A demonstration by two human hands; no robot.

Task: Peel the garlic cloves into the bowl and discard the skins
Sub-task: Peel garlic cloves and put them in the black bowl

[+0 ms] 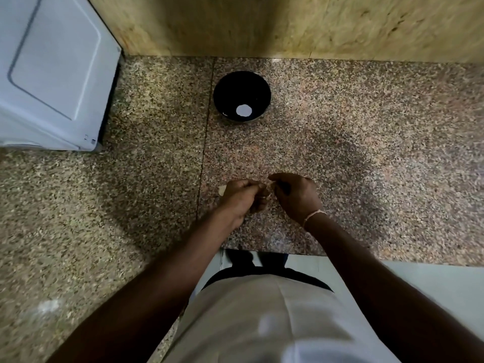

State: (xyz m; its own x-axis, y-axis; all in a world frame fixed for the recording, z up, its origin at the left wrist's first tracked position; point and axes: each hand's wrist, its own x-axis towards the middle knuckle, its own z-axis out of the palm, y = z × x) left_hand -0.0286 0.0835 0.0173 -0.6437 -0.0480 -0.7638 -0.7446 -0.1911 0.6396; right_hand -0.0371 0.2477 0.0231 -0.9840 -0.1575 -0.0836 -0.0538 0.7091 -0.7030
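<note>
The two hands are close together over the speckled table, near its front edge, with fingers curled in: the left hand and the right hand both pinch a small pale garlic clove between their fingertips. A thin bit of pale skin pokes out by the left hand. The black bowl sits farther back on the table, well apart from the hands, and a white box stands at the far left.
</note>
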